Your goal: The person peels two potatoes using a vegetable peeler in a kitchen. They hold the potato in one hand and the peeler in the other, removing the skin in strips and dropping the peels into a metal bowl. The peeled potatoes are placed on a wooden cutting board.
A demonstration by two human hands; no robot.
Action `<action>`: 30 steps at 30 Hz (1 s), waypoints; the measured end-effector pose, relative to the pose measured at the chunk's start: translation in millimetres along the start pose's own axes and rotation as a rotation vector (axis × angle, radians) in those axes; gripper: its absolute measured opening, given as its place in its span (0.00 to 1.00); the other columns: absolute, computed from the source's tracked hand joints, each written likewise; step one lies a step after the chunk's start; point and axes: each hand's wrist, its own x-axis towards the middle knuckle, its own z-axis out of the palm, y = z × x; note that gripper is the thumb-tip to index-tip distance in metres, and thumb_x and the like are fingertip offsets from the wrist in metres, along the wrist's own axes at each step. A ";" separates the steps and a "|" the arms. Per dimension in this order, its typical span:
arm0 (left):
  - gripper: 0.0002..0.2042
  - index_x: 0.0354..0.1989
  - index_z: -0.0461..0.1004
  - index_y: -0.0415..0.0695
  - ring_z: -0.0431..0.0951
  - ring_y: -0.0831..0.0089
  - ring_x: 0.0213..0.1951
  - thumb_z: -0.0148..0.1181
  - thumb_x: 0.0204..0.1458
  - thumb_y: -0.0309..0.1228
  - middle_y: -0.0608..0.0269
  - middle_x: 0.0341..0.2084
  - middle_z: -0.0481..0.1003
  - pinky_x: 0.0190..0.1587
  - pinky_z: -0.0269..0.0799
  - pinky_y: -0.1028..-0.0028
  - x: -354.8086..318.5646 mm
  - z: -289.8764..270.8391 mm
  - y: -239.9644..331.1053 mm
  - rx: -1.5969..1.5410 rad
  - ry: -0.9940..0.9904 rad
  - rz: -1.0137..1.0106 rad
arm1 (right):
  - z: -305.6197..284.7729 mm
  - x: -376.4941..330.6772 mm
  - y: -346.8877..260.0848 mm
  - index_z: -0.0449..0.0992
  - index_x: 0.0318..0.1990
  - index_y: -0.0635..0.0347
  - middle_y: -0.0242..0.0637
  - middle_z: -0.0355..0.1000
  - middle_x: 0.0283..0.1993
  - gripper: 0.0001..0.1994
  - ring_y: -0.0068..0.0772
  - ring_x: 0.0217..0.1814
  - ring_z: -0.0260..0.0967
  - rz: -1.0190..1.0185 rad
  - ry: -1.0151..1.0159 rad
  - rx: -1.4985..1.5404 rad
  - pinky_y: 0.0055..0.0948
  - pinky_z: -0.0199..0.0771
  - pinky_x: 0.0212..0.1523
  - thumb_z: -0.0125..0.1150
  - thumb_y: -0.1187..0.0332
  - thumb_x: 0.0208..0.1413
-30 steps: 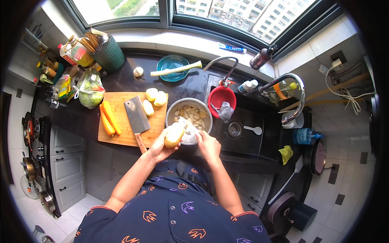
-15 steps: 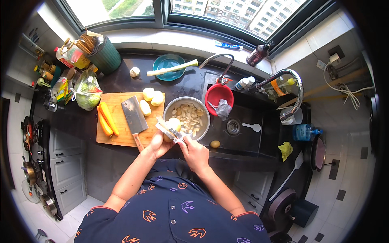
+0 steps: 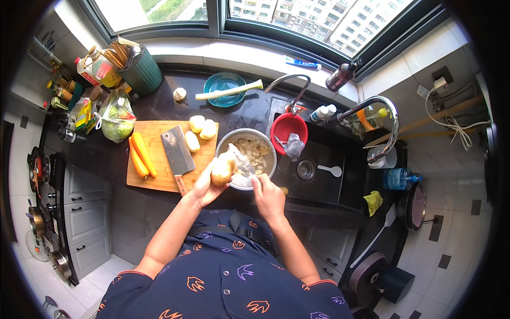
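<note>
My left hand (image 3: 205, 187) grips a partly peeled potato (image 3: 222, 170) at the near left rim of a metal bowl (image 3: 273, 166). My right hand (image 3: 270, 198) is closed around the handle of a peeler (image 3: 244, 167), whose blade end is blurred by motion close to the potato. Potato peelings (image 3: 255, 150) lie in the bowl below. On the wooden cutting board (image 3: 154, 181) to the left, a cleaver (image 3: 178, 151) lies beside peeled potatoes (image 3: 192, 141) and peeled carrots (image 3: 142, 154). Another unpeeled potato (image 3: 285, 190) is mostly hidden behind my right hand.
The black sink (image 3: 324, 186) lies to the right, with a red basin (image 3: 288, 125), a faucet (image 3: 393, 125) and a white spoon (image 3: 330, 170). Behind the board are a teal plate (image 3: 220, 85) with a leek across it, garlic (image 3: 179, 94) and a bagged vegetable (image 3: 118, 119).
My right hand has moved right and slightly down with the peeler, away from my left hand. The potato in my left hand now shows more plainly, tilted upward.
</note>
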 end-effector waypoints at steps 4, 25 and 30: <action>0.21 0.62 0.67 0.49 0.77 0.73 0.48 0.45 0.68 0.47 0.63 0.51 0.76 0.45 0.76 0.72 0.3 18.2 -8.8 0.024 0.147 0.026 | 3.7 -15.2 -32.5 0.75 0.44 0.54 0.44 0.78 0.29 0.15 0.49 0.32 0.79 -0.112 -0.001 0.184 0.41 0.75 0.30 0.63 0.53 0.61; 0.22 0.62 0.66 0.51 0.77 0.76 0.43 0.41 0.69 0.51 0.63 0.50 0.76 0.39 0.76 0.76 -0.4 25.2 -11.2 -0.019 0.188 0.062 | 0.6 -11.0 -31.3 0.77 0.41 0.53 0.42 0.77 0.31 0.11 0.49 0.31 0.77 -0.270 0.062 0.047 0.41 0.73 0.29 0.60 0.57 0.62; 0.21 0.61 0.67 0.51 0.78 0.73 0.40 0.43 0.68 0.50 0.64 0.47 0.76 0.37 0.76 0.74 3.8 -3.9 -14.6 0.026 0.119 0.050 | 8.6 3.3 -19.3 0.77 0.40 0.51 0.44 0.77 0.30 0.12 0.51 0.32 0.77 -0.205 0.058 -0.045 0.44 0.74 0.29 0.58 0.54 0.63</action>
